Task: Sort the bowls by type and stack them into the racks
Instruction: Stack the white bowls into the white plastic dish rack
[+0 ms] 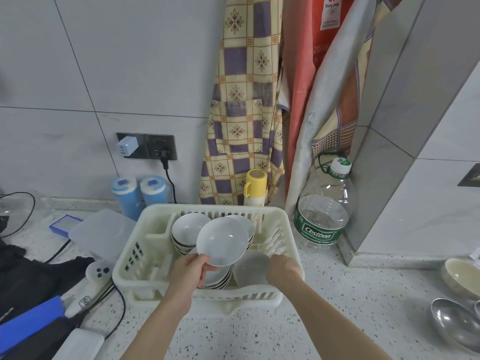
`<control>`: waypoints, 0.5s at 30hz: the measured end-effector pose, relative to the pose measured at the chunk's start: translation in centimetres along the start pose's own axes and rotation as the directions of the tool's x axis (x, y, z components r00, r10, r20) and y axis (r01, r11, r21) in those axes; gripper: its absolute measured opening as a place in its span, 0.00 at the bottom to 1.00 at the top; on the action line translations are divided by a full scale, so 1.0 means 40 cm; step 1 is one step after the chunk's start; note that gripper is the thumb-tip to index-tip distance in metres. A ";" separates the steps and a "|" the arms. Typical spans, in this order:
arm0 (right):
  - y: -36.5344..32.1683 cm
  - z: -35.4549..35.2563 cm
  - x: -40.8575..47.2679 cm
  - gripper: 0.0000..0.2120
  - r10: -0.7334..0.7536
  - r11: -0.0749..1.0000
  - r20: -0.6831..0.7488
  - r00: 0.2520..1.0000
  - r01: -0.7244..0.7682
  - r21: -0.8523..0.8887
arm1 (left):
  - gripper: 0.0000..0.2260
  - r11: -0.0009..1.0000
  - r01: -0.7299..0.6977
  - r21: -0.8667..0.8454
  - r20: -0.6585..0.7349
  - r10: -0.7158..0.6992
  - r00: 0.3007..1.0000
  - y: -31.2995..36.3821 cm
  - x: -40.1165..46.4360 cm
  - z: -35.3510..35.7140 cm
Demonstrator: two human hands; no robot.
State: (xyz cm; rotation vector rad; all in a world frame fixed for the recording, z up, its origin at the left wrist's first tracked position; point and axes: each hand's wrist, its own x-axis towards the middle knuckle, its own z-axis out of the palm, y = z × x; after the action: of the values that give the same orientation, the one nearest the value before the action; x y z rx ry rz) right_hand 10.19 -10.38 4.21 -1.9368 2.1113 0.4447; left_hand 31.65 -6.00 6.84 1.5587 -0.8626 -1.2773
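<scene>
A cream plastic dish rack (130,258) stands on the speckled counter. My left hand (191,268) grips the near rim of a white bowl (223,240), tilted and lifted above a stack of white bowls (217,278) in the rack's front. Behind it stand two more stacks of white bowls, one at the back left (185,229) and one partly hidden at the back right (246,222). My right hand (281,266) reaches into the rack's right side and touches a blurred translucent bowl (250,268); whether its fingers curl round the bowl I cannot tell.
On the counter at the far right lie a beige bowl (461,279) and a metal bowl (454,324). A large water bottle (323,211) stands right of the rack, a yellow-capped flask (255,188) behind it. Left are a clear lidded box (104,229), blue canisters (139,196), cables and a controller (97,275).
</scene>
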 end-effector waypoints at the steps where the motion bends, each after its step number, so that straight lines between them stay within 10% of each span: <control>1: -0.001 -0.003 -0.005 0.17 -0.017 0.999 -0.010 1.000 0.016 -0.044 | 0.08 1.000 -0.001 0.001 0.006 0.001 1.000 0.001 0.000 0.002; 7: 0.021 -0.015 -0.024 0.08 0.064 0.934 -0.192 0.979 0.010 0.358 | 0.06 0.997 -0.035 0.074 0.038 0.033 0.999 0.007 0.000 0.008; 11: 0.074 -0.043 -0.053 0.16 0.055 0.516 -0.176 0.983 0.123 0.848 | 0.09 0.984 -0.067 0.168 0.067 0.057 0.996 0.021 0.004 0.036; 15: 0.100 -0.063 -0.063 0.20 -0.055 0.190 -0.055 0.997 0.065 0.980 | 0.13 0.963 -0.019 0.269 0.125 -0.015 0.992 0.023 0.012 0.093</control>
State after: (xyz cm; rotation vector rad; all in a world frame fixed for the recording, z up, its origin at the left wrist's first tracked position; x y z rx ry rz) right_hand 6.51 -8.72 7.75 -1.1123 1.5095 -0.8375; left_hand 28.15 -7.53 7.36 1.7005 -1.1584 -1.3093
